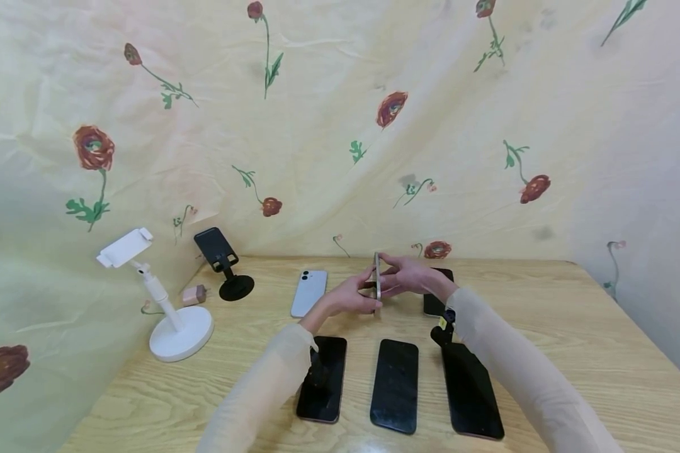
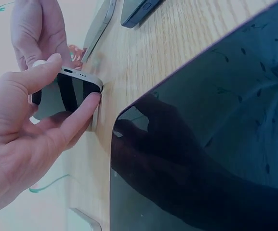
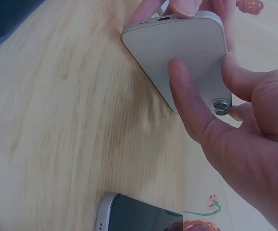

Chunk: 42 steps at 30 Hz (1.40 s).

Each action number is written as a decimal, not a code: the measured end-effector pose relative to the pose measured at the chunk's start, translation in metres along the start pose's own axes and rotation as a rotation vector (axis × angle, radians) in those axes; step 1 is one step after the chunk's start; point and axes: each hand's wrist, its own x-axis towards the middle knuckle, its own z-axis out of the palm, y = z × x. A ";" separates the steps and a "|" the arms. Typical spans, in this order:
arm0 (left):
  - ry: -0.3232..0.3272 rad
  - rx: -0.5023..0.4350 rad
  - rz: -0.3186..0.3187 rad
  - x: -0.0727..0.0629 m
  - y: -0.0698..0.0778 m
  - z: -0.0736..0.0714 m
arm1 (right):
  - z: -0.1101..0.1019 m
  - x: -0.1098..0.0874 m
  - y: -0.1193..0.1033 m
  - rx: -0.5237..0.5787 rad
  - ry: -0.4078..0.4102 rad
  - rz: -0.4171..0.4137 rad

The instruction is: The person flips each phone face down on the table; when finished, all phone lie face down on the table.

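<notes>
Three dark phones [image 1: 395, 385] lie toward the near edge of the wood-grain worktop [image 1: 549, 340]; near its far edge, the left hand [image 1: 351, 294] and right hand [image 1: 410, 275] hold a pale phone [image 3: 196, 50] upright between them, fingers [image 3: 189, 98] of both clamped on it. Flowered cloth [image 1: 328, 94] hangs beyond the far and left edges. A yellow label [image 1: 443, 323] at the right wrist is too small to read.

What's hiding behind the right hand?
Behind the right hand and wrist, a dark phone lies on the table. Its top and lower part peek out; its middle is covered, so that can't be seen.
</notes>
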 end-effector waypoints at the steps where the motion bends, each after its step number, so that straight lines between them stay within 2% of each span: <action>1: -0.002 -0.013 -0.002 -0.001 -0.001 -0.001 | 0.000 0.002 0.001 -0.001 -0.005 -0.008; 10: 0.002 -0.058 0.033 -0.007 -0.005 -0.003 | 0.008 0.010 0.004 -0.009 0.017 -0.025; 22: 0.029 -0.057 0.024 -0.013 -0.002 -0.002 | 0.013 0.015 0.009 -0.034 0.032 -0.017; 26: 0.039 -0.065 0.018 -0.014 -0.004 -0.002 | 0.014 0.015 0.011 -0.089 0.044 -0.041; 42: 0.102 0.144 0.023 -0.017 -0.005 -0.003 | 0.021 0.015 0.012 -0.272 0.109 -0.059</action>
